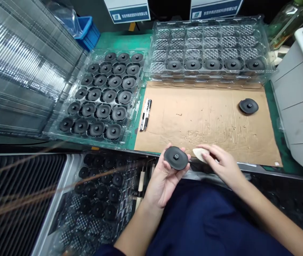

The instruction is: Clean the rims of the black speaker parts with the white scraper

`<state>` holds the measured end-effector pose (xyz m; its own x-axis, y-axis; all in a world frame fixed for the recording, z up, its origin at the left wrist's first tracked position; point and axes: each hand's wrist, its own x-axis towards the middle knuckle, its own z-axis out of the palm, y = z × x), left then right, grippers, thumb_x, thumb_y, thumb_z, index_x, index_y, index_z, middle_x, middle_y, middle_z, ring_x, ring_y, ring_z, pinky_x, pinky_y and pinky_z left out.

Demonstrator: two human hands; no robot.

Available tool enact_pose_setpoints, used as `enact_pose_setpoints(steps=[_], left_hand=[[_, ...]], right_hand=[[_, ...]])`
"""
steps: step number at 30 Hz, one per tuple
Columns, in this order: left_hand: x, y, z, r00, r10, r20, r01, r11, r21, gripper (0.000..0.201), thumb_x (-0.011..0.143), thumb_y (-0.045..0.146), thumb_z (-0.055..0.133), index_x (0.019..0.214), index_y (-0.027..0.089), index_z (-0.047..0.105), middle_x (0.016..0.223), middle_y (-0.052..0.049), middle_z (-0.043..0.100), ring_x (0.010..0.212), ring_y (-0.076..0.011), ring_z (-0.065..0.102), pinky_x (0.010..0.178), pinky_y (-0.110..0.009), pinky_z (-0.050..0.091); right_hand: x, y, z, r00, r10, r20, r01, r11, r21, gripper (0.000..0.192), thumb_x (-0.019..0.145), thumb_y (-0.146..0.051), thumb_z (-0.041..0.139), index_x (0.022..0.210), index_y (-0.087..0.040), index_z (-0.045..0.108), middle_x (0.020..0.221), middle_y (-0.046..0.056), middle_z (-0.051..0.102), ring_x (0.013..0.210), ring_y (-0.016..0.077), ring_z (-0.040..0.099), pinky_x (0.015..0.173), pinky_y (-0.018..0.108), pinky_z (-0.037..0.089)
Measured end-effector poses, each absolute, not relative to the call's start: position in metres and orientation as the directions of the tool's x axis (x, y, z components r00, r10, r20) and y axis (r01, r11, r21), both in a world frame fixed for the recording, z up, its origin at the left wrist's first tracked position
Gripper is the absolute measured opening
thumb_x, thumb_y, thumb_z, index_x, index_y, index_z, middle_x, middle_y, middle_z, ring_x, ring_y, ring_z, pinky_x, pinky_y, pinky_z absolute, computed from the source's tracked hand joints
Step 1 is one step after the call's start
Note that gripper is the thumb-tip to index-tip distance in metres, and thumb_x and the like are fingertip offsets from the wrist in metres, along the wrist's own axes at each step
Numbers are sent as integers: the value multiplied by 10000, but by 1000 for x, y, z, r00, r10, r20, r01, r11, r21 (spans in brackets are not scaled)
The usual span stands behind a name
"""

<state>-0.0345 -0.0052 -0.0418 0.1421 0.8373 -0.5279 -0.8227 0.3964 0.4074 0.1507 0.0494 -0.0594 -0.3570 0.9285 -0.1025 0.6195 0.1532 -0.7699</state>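
Note:
Above the front edge of the cardboard sheet [207, 117], my left hand [164, 179] grips a round black plastic part [170, 161] by its rim. The part's flat face, with a small raised post in the centre, is turned up. My right hand [222, 161] pinches a small off-white pad [199, 153] with a pointed end, just right of the black part and apart from it. What the pad is made of I cannot tell. One more black part [249, 106] lies at the right side of the cardboard.
A clear tray [126, 137] of black parts stands at left. Behind the cardboard are stacked clear trays [210, 74], their front row partly filled. Pens [147, 114] lie at the cardboard's left edge. A grey bin [292, 96] stands right, a blue basket [90, 33] back left.

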Motion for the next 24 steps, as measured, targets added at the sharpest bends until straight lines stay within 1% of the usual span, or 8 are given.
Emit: enact_pose_setpoints(steps=[2,6,11,13,16,18,21,24], left_hand=[[-31,-4,-42,132,840,-527,-816,394,424,644,731,317,729,1303,241,445,1276,-104,559,1147,-271,555,997,-399,430],[-25,-2,-44,132,819,-558,-754,448,480,581,723,301,738,1254,206,520,1197,-89,609,1099,-227,578,938,-315,476],[-23,-1,-45,72,816,-573,-711,445,545,683,622,355,802,1238,229,536,1202,-79,609,1079,-238,586,867,-285,513],[-22,-1,-45,64,825,-561,-705,435,559,628,650,353,785,1217,211,555,1130,-73,642,1007,-215,617,827,-270,525],[-24,-2,-42,62,829,-555,-690,437,576,542,712,250,749,1217,239,551,1092,-39,656,956,-166,633,764,-206,528],[-25,-2,-39,65,828,-557,-688,442,576,544,709,186,744,1212,260,551,1125,-26,645,980,-160,627,779,-198,526],[-21,-2,-34,82,819,-567,-673,465,575,507,706,209,749,1181,234,575,1071,-33,665,981,-177,629,827,-229,523],[-15,-1,-29,109,825,-555,-661,477,579,489,713,253,747,1173,214,586,1047,-44,674,1017,-199,620,871,-250,509]], right_hand=[[140,51,-34,-338,940,-36,558,170,-812,268,906,-296,472,1127,-226,606,942,52,631,770,148,587,654,266,481],[113,47,-3,-425,889,172,350,336,-874,277,899,-175,454,1139,-198,590,981,61,629,901,151,583,792,272,478],[103,55,-1,-581,813,36,382,311,-871,208,885,-162,478,986,-194,657,843,23,639,756,117,590,708,234,474],[102,56,-1,-500,858,113,413,351,-840,227,898,-178,455,1018,-172,647,890,49,645,814,140,597,760,267,476],[105,48,2,-455,863,217,325,389,-862,262,908,-162,428,1102,-151,603,964,78,637,881,147,594,800,272,480],[109,43,5,-534,830,163,273,351,-895,240,900,-151,451,1068,-176,619,925,53,644,833,126,596,756,238,487],[114,44,9,-539,837,99,358,333,-872,207,890,-154,474,992,-184,652,858,35,645,772,121,593,725,238,486],[118,45,7,-467,848,253,340,436,-833,252,898,-150,446,1083,-150,618,921,64,650,843,146,599,792,277,488]])
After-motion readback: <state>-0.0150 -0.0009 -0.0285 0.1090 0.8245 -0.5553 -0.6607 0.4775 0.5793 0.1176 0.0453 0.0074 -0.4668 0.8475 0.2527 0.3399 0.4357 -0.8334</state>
